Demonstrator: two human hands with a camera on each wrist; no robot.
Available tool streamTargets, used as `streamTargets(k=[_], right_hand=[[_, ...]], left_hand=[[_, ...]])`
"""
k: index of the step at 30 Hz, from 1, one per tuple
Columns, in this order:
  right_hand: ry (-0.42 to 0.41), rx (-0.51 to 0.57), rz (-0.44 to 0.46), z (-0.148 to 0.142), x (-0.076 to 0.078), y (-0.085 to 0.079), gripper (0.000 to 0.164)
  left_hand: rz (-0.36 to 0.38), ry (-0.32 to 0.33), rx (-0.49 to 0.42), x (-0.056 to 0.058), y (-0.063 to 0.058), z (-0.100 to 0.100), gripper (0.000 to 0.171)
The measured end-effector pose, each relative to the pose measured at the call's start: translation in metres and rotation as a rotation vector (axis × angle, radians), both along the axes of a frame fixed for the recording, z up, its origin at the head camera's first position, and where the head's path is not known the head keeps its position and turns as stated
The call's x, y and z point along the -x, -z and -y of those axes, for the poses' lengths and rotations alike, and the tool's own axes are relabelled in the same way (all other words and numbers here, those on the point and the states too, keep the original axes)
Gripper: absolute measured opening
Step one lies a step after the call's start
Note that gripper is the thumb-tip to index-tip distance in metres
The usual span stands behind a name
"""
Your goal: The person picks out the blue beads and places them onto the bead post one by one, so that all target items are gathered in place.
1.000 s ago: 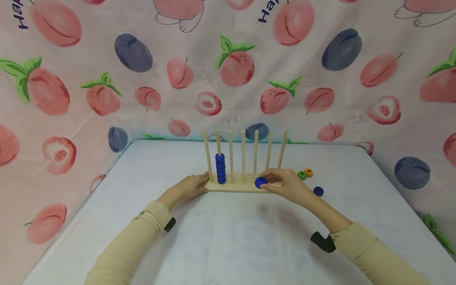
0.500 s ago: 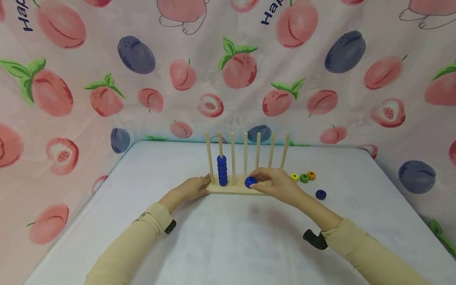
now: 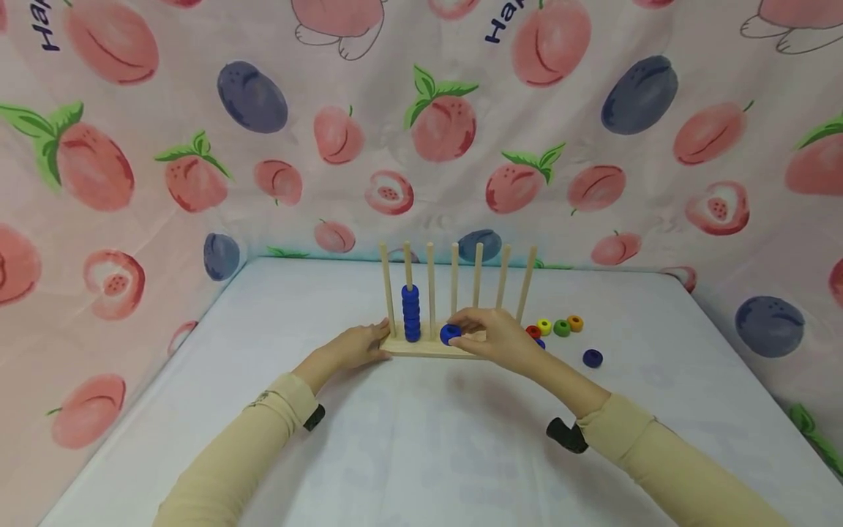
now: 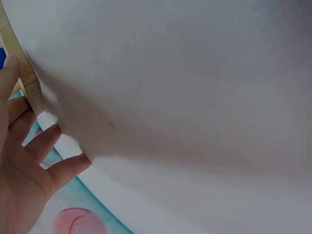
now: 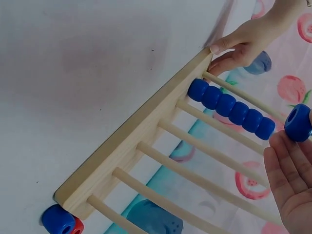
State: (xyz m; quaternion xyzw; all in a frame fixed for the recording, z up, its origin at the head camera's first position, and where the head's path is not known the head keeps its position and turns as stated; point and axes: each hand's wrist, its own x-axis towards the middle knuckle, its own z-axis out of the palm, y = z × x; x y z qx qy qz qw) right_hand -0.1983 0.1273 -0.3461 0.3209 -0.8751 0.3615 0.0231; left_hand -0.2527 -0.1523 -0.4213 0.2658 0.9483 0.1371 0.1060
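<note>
A wooden peg rack (image 3: 421,350) with several upright pegs stands on the white table. Blue beads (image 3: 411,315) are stacked on its second peg from the left; the other pegs look bare. My left hand (image 3: 356,345) holds the left end of the base, thumb at the front edge and fingers behind in the right wrist view. Between thumb and fingertips my right hand (image 3: 500,337) pinches a blue bead (image 3: 450,335), in front of the pegs and just right of the stack. The hand hides the right part of the base.
Right of the rack lie loose beads: red (image 3: 533,331), blue (image 3: 541,342), yellow (image 3: 544,326), green (image 3: 562,327) and orange (image 3: 576,323). A dark blue bead (image 3: 593,358) sits farther right. A fruit-print cloth (image 3: 421,190) hangs behind the table.
My right hand has moved left along the rack with the blue bead, uncovering the yellow, red and another blue bead on the table. The left hand has stayed at the base's end.
</note>
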Motion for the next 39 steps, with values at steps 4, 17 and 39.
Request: streamTargets(k=[4, 17, 39], right_hand=[[-0.001, -0.007, -0.029, 0.005, 0.004, -0.003, 0.029], [0.025, 0.039, -0.065, 0.027, 0.015, -0.016, 0.033], [0.038, 0.122, -0.426, 0.05, 0.036, -0.046, 0.037]], left_hand=[[0.007, 0.001, 0.001, 0.002, 0.004, 0.0, 0.059], [-0.031, 0.011, 0.002, 0.002, 0.003, -0.003, 0.054], [0.003, -0.035, -0.021, 0.005, 0.003, -0.002, 0.058]])
